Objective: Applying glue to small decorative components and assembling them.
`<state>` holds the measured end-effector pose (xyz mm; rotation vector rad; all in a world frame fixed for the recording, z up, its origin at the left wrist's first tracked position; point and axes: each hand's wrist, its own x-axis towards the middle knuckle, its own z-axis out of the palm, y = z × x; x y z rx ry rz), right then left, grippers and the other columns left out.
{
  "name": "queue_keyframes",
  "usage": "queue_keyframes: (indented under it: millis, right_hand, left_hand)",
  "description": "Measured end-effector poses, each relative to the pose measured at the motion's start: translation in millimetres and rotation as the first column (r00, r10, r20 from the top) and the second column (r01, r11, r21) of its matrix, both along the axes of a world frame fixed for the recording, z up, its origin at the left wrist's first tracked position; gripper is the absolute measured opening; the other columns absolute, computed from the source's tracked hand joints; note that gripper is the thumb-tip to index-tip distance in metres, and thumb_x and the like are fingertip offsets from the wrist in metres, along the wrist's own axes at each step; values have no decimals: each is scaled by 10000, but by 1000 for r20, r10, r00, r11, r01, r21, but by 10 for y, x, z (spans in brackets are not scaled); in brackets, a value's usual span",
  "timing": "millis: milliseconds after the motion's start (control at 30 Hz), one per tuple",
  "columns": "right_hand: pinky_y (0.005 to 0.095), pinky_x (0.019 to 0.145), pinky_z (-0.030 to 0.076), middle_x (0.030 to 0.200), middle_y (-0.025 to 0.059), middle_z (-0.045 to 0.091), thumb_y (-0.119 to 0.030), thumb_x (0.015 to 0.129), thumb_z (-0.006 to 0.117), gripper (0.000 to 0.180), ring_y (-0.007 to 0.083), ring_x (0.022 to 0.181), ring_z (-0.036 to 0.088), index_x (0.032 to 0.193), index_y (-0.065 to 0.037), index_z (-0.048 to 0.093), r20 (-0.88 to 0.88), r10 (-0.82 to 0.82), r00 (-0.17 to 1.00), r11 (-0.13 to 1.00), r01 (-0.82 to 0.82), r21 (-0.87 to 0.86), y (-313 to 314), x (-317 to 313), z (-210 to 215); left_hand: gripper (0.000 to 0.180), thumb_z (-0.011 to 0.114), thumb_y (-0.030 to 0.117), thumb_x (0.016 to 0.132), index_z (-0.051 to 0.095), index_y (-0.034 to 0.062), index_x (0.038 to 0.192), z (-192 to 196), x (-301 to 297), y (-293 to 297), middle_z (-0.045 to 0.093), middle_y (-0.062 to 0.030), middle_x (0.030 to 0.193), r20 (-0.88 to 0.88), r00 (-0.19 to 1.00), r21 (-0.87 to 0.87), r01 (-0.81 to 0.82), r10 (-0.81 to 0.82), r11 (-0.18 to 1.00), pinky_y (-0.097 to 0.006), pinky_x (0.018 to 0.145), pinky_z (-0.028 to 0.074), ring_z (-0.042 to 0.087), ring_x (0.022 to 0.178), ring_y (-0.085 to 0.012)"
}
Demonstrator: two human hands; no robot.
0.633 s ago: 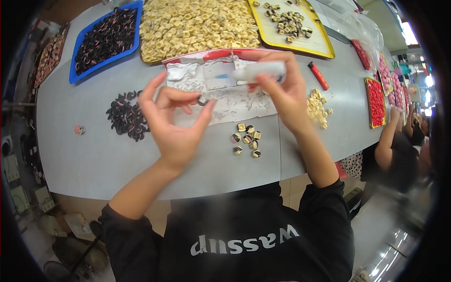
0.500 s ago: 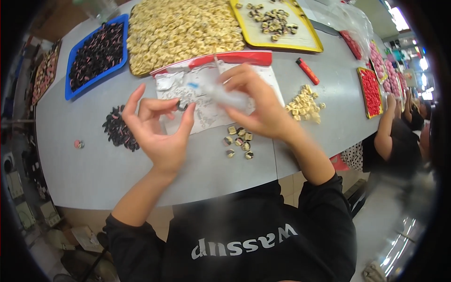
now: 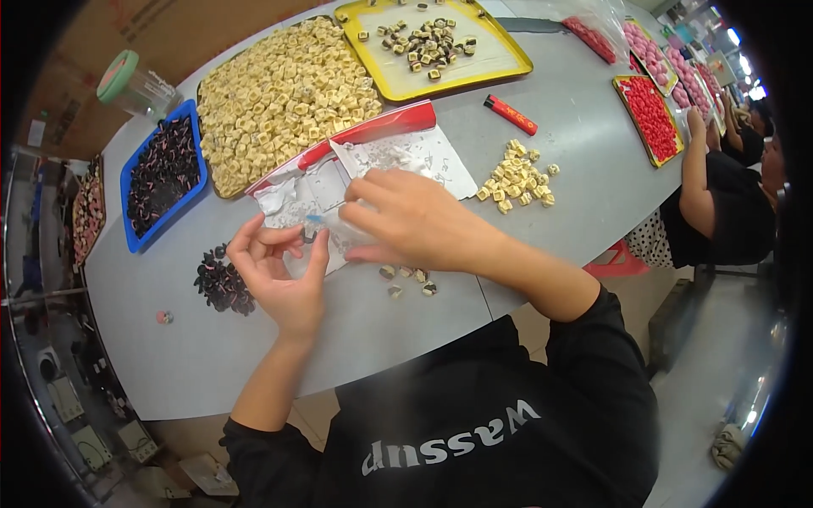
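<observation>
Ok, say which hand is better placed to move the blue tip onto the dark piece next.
Likely the right hand: it grips the translucent bottle, blue tip near the dark piece that the left hand pinches.

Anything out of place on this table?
One small pink-and-grey piece sits alone at the person's left, apart from the black pile, so it may be a stray. The white card also looks messy: speckled grey, with a crumpled white patch toward its left end.
</observation>
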<state>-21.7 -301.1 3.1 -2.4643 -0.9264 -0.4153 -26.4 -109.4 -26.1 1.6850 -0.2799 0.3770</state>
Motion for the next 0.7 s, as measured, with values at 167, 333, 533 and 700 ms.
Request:
queue_keyframes:
  millis: [167, 333, 533, 700]
  right_hand:
    - [375, 739, 460, 908, 114, 537, -202, 715, 729, 323, 299, 869, 544, 901, -49, 515, -369, -200, 907, 979, 169, -116, -676, -14, 400]
    - [392, 733, 453, 872, 125, 558, -76, 671, 670, 278, 314, 882, 547, 866, -21, 480, -402, -456, 794, 854, 264, -448, -847, -71, 312]
    - [406, 708, 443, 836, 137, 572, -13, 648, 600, 245, 337, 852, 550, 845, -3, 455, -414, -467, 781, 833, 231, -502, -842, -33, 237]
    - [369, 677, 447, 808, 121, 555, -15, 692, 600, 213, 289, 781, 546, 868, -13, 481, -535, -361, 764, 921, 200, -335, -814, 62, 348]
  left_hand:
    - [630, 746, -56, 695, 377, 22, 1201, 16, -8, 25, 572, -69, 895, -18, 1000, -18, -18, 18, 1000, -244, 725, 414, 485, 756, -107]
    - [620, 752, -44, 695, 383, 26, 1189, -4, -10, 19, 575, -71, 895, -33, 999, -7, 1, -2, 1000, -245, 726, 415, 489, 760, -106]
    - [601, 759, -27, 699, 395, 29, 1174, 31, 1, 10, 576, -71, 896, -17, 1000, -22, -4, 3, 1000, -246, 721, 419, 493, 764, -109]
    - [602, 765, -24, 692, 403, 29, 1171, 8, 11, 29, 582, -71, 890, -4, 1000, 7, 24, -24, 1000, -250, 719, 427, 496, 761, -112]
